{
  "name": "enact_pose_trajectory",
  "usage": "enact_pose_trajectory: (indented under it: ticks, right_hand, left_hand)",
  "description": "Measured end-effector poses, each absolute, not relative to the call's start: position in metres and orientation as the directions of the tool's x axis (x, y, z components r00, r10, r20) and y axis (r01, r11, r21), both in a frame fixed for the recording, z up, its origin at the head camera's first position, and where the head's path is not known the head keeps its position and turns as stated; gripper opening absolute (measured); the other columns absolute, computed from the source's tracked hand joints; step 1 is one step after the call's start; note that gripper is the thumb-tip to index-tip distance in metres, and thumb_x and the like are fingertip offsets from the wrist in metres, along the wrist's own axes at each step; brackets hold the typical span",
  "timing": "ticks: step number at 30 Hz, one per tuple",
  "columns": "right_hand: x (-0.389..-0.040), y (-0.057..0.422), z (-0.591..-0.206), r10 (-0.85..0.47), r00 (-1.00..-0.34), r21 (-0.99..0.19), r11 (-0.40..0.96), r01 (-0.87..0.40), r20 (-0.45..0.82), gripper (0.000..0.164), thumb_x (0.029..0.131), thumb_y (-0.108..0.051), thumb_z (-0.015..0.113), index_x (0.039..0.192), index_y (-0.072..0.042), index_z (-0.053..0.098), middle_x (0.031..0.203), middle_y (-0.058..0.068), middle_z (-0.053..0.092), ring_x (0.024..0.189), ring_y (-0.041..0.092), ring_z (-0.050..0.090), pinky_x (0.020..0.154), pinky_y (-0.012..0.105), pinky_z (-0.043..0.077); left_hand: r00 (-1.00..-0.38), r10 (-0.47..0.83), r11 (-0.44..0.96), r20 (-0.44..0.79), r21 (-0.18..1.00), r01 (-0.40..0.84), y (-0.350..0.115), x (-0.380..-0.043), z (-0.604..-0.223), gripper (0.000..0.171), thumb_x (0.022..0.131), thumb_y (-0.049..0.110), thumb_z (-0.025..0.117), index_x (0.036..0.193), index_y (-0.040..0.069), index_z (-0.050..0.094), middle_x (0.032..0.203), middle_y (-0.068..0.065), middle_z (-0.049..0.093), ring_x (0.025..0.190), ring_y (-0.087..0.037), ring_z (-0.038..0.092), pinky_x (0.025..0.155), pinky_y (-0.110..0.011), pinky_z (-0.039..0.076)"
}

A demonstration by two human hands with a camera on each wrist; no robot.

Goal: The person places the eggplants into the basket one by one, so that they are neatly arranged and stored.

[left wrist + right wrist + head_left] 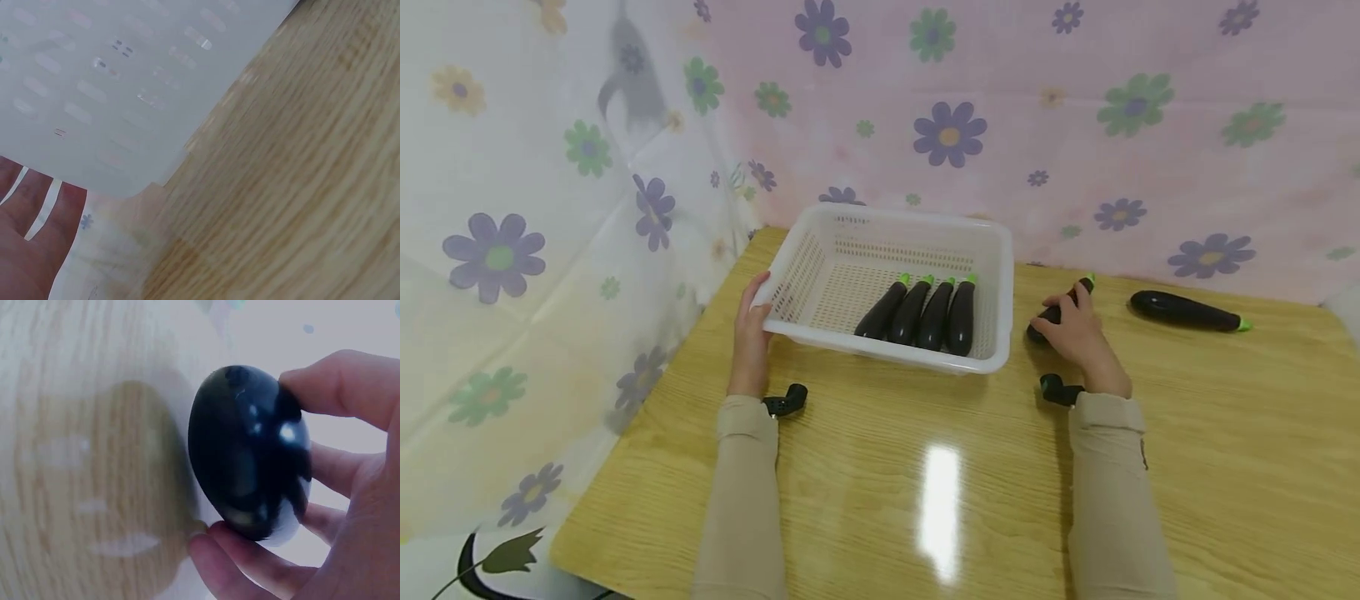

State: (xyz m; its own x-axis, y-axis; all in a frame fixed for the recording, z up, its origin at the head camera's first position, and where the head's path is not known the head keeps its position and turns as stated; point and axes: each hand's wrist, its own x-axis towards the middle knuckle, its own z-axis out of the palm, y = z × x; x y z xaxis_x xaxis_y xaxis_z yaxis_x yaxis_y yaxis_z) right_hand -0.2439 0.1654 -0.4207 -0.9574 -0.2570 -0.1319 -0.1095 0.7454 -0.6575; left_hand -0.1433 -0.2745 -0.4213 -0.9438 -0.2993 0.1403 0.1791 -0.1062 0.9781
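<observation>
Currently we hold the basket (1004, 300) by its left end with our left hand (750, 346), thumb at the rim and fingers along the outer wall. Our right hand (1081, 337) grips an eggplant (244, 450) between thumb and fingers, just right of the basket; we cannot tell whether it touches the table (850, 483). Inside the basket we see four eggplants (910, 312) side by side toward the right, green stems pointing away from us. Farther right, the last eggplant (1183, 311) lies on the table, near the flowered cloth (949, 200).
</observation>
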Motion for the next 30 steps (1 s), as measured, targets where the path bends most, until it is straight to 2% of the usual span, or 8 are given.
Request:
enact_pose_trajectory:
  ticks: [3, 6, 13, 16, 20, 24, 28, 30]
  right_hand:
    - [-0.243, 0.169, -0.418, -0.251, -0.954, -0.64, 0.763, -0.092, -0.162, 0.059, 0.091, -0.032, 0.041, 0.138, 0.0, 0.025, 0.14, 0.017, -0.03, 0.12, 0.059, -0.006, 0.09, 0.066, 0.016]
    - [-0.241, 0.173, -0.417, -0.245, -0.953, -0.623, 0.778, -0.085, -0.176, 0.061, 0.09, -0.03, 0.04, 0.14, -0.002, 0.02, 0.139, 0.025, -0.027, 0.122, 0.057, -0.004, 0.091, 0.064, 0.018]
    - [-0.232, 0.175, -0.424, -0.208, -0.965, -0.595, 0.8, -0.074, -0.16, 0.058, 0.09, -0.027, 0.041, 0.141, -0.005, 0.022, 0.136, 0.038, 0.007, 0.12, 0.056, 0.014, 0.091, 0.062, 0.021]
    - [-0.228, 0.171, -0.428, -0.193, -0.969, -0.592, 0.803, -0.066, -0.155, 0.059, 0.09, -0.03, 0.045, 0.14, -0.007, 0.024, 0.134, 0.038, 0.015, 0.118, 0.056, 0.015, 0.09, 0.062, 0.021]
    - [-0.224, 0.167, -0.431, -0.181, -0.971, -0.618, 0.785, -0.047, -0.157, 0.064, 0.089, -0.035, 0.049, 0.141, -0.009, 0.022, 0.137, 0.034, 0.018, 0.12, 0.054, 0.015, 0.091, 0.061, 0.02]
    - [-0.219, 0.17, -0.43, -0.149, -0.975, -0.692, 0.722, 0.007, -0.164, 0.066, 0.089, -0.036, 0.049, 0.143, -0.014, 0.018, 0.142, 0.027, 0.015, 0.125, 0.048, 0.017, 0.094, 0.058, 0.021]
    - [-0.214, 0.176, -0.428, -0.1, -0.976, -0.76, 0.645, 0.083, -0.191, 0.072, 0.087, -0.048, 0.046, 0.144, -0.021, 0.011, 0.147, 0.018, 0.007, 0.129, 0.042, 0.014, 0.096, 0.058, 0.019]
    - [-0.212, 0.174, -0.429, -0.083, -0.978, -0.792, 0.602, 0.103, -0.19, 0.077, 0.085, -0.053, 0.044, 0.144, -0.02, 0.007, 0.146, 0.019, 0.01, 0.129, 0.041, 0.016, 0.096, 0.057, 0.02]
  left_hand:
    - [-0.944, -0.301, -0.103, 0.135, 0.98, 0.173, -0.269, -0.141, -0.415, 0.046, 0.09, 0.012, 0.03, 0.135, 0.021, 0.037, 0.135, -0.004, 0.036, 0.119, -0.026, 0.037, 0.096, -0.042, 0.027]
    - [-0.939, -0.319, -0.125, 0.126, 0.977, 0.174, -0.268, -0.147, -0.424, 0.046, 0.089, 0.012, 0.032, 0.133, 0.023, 0.039, 0.134, -0.001, 0.038, 0.118, -0.023, 0.039, 0.095, -0.04, 0.029]
    - [-0.935, -0.326, -0.115, 0.14, 0.976, 0.186, -0.268, -0.152, -0.435, 0.045, 0.089, 0.013, 0.033, 0.132, 0.027, 0.041, 0.134, 0.002, 0.038, 0.117, -0.019, 0.039, 0.095, -0.038, 0.03]
    - [-0.935, -0.325, -0.12, 0.14, 0.975, 0.187, -0.272, -0.15, -0.433, 0.045, 0.09, 0.013, 0.032, 0.132, 0.027, 0.041, 0.135, 0.001, 0.037, 0.118, -0.019, 0.038, 0.095, -0.039, 0.028]
    - [-0.933, -0.336, -0.128, 0.128, 0.975, 0.18, -0.279, -0.15, -0.429, 0.046, 0.09, 0.013, 0.032, 0.132, 0.027, 0.041, 0.136, 0.002, 0.036, 0.118, -0.019, 0.038, 0.095, -0.039, 0.029]
    - [-0.933, -0.341, -0.149, 0.118, 0.973, 0.178, -0.281, -0.151, -0.427, 0.045, 0.09, 0.013, 0.032, 0.132, 0.027, 0.041, 0.136, 0.002, 0.036, 0.118, -0.02, 0.039, 0.095, -0.036, 0.029]
    - [-0.94, -0.324, -0.173, 0.107, 0.97, 0.17, -0.277, -0.15, -0.428, 0.044, 0.092, 0.013, 0.032, 0.133, 0.026, 0.04, 0.136, 0.001, 0.036, 0.118, -0.021, 0.038, 0.094, -0.037, 0.029]
    - [-0.941, -0.322, -0.172, 0.106, 0.971, 0.169, -0.277, -0.147, -0.429, 0.043, 0.092, 0.014, 0.032, 0.133, 0.026, 0.04, 0.136, 0.001, 0.035, 0.118, -0.022, 0.038, 0.094, -0.037, 0.029]
